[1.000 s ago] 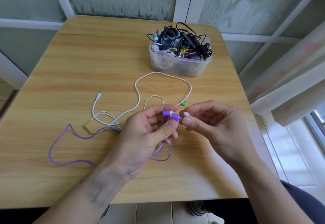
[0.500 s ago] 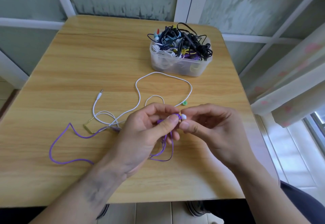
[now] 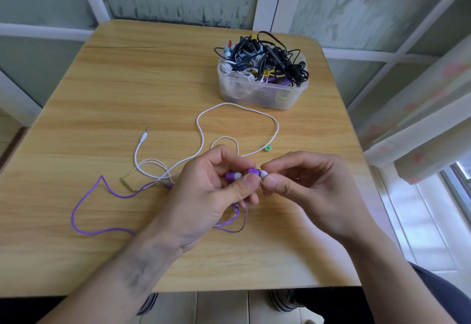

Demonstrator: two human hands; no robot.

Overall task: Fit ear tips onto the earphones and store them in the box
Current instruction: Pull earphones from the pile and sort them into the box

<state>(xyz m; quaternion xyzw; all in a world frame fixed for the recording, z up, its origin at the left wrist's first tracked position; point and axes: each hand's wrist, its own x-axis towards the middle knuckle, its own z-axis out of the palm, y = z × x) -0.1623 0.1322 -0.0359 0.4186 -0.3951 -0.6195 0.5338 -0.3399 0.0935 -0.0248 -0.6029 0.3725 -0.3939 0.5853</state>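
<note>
Two purple earbuds (image 3: 253, 171) are pinched in the left hand (image 3: 211, 191) between thumb and curled fingers, above the near middle of the table (image 3: 127, 81). A white ear tip (image 3: 263, 174) on the right-hand earbud is pinched by the thumb and forefinger of the right hand (image 3: 313, 191). The purple cable (image 3: 86, 229) trails left. A white earphone cable (image 3: 237, 106) and a green ear tip (image 3: 267, 148) lie farther off. The translucent box (image 3: 262, 94), far right, is filled with tangled earphones. No writing can be read.
</note>
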